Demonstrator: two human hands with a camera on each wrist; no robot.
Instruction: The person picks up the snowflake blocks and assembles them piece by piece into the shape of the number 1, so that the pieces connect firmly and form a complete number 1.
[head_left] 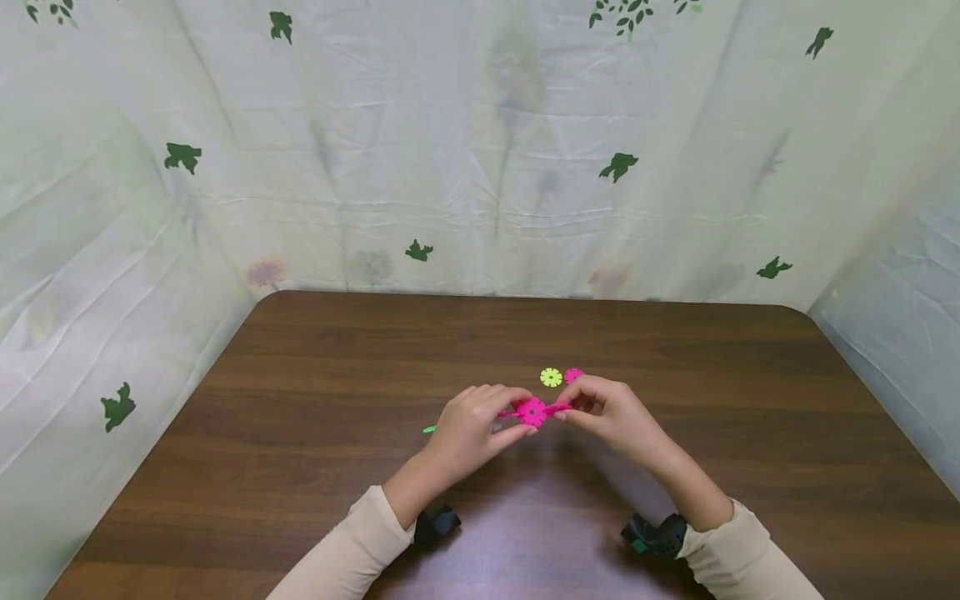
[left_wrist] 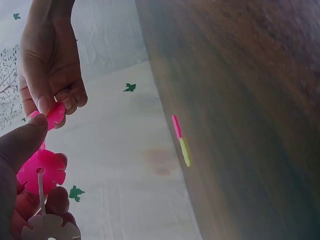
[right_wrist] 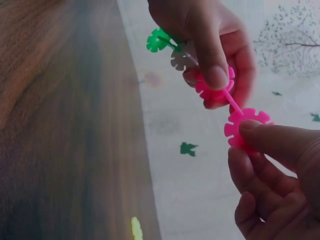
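Observation:
My left hand [head_left: 471, 422] grips a chain of notched plastic discs between thumb and fingers. In the right wrist view the chain has a green disc [right_wrist: 155, 40], a whitish disc [right_wrist: 180, 59] and a pink disc [right_wrist: 206, 89] under the left thumb. My right hand [head_left: 621, 417] pinches another pink disc [right_wrist: 237, 131] at the chain's near end. Between the two hands, a pink disc [head_left: 532, 412] faces up in the head view, joined to others seen edge-on. The fingers hide parts of the chain, so the exact joints cannot be made out.
Beyond the hands, a yellow disc [head_left: 551, 377] and a pink disc [head_left: 573, 374] lie side by side on the brown wooden table [head_left: 360, 350]. A pale curtain [head_left: 450, 167] with green bird shapes hangs behind the table and at its sides.

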